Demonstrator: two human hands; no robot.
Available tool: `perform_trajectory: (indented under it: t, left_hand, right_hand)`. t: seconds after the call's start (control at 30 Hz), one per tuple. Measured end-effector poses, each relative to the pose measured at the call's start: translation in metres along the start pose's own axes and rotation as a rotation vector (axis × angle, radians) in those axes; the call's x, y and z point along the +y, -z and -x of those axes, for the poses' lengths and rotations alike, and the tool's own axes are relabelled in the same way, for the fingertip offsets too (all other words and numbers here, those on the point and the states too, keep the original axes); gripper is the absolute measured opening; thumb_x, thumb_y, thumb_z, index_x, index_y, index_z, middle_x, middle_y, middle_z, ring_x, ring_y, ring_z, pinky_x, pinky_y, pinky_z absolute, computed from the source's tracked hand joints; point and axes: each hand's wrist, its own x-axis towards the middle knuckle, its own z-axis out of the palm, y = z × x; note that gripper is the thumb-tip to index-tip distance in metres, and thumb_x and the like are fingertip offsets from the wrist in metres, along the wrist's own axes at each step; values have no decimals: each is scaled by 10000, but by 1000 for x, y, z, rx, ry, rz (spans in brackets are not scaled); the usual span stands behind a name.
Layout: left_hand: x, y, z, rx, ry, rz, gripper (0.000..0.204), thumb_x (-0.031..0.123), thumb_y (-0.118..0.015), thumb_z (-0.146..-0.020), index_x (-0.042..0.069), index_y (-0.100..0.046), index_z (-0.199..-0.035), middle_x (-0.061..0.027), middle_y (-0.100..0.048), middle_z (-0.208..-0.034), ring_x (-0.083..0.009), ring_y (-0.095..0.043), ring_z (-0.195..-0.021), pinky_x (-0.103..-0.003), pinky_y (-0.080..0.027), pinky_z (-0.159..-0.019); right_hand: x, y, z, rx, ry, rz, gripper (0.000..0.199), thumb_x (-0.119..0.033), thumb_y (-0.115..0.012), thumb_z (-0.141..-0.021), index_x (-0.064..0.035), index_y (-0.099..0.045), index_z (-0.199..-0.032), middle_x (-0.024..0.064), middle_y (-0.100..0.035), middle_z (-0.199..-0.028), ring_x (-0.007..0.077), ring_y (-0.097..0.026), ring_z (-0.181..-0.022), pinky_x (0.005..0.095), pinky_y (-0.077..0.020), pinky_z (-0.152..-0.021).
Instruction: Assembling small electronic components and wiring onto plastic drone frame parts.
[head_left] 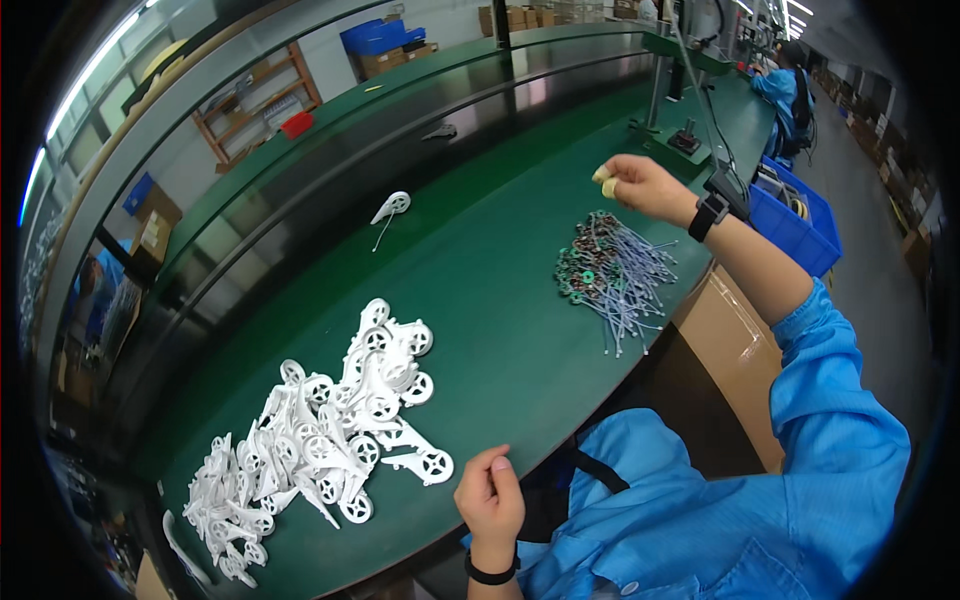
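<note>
My left hand (490, 497) is at the near edge of the green workbench, fingers curled and nothing visible in them. It is just right of a big heap of white plastic arm-shaped parts with spoked wheel ends (320, 430). Further up the bench, my right hand (648, 188) hovers with thumb and finger drawn together, yellow finger cots on the tips. Whether anything small is between them cannot be made out. Below that hand lies a pile of thin grey-blue wire leads with brown and green coil ends (615, 270). A single white part with a wire (392, 208) lies apart near the far side.
A bench fixture (684, 138) with a post and cables stands beyond my right hand. A blue bin (800, 215) and an open cardboard box (730, 350) are beside the bench's right edge. Another person in blue (785, 95) sits further along. A dark belt (370, 140) runs behind.
</note>
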Motion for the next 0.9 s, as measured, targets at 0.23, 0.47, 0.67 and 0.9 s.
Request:
perform_trajectory:
  t: [0.23, 0.47, 0.67, 0.9]
  left_hand:
    - [8, -5, -1, 10, 82, 57, 135, 70, -505, -963, -45, -559, -1009, -10, -506, -623, -41, -431, -483, -182, -352, -439]
    - [-2, -5, 4, 33, 28, -82, 135, 75, -498, -967, -39, -559, -1006, 5, -496, -630, -35, -429, -490, -183, -341, -440]
    - [11, -13, 2, 99, 115, -22, 128, 52, -533, -943, -45, -607, -983, 13, -544, -709, -19, -440, -588, -178, -334, -520]
    - [9, -19, 0, 107, 95, -103, 128, 56, -537, -944, -44, -607, -983, 12, -550, -727, -18, -444, -595, -176, -339, -521]
  right_hand:
    - [43, 15, -1, 96, -198, 456, 349, -297, -609, -863, 35, -650, -962, 154, -665, -862, 238, -634, -805, 344, -495, -749]
    - [66, -9, -50, -9, -376, 504, 423, -310, -690, -801, 30, -678, -1053, 177, -678, -1015, 274, -634, -948, 360, -483, -855]
    - [75, 0, -56, -28, -215, 434, 252, -147, -692, -777, 7, -685, -976, 114, -692, -911, 239, -650, -837, 342, -507, -771]
    - [80, 24, -25, 20, -217, 191, 273, -210, -665, -810, 8, -682, -974, 111, -670, -832, 201, -629, -800, 324, -492, -735]
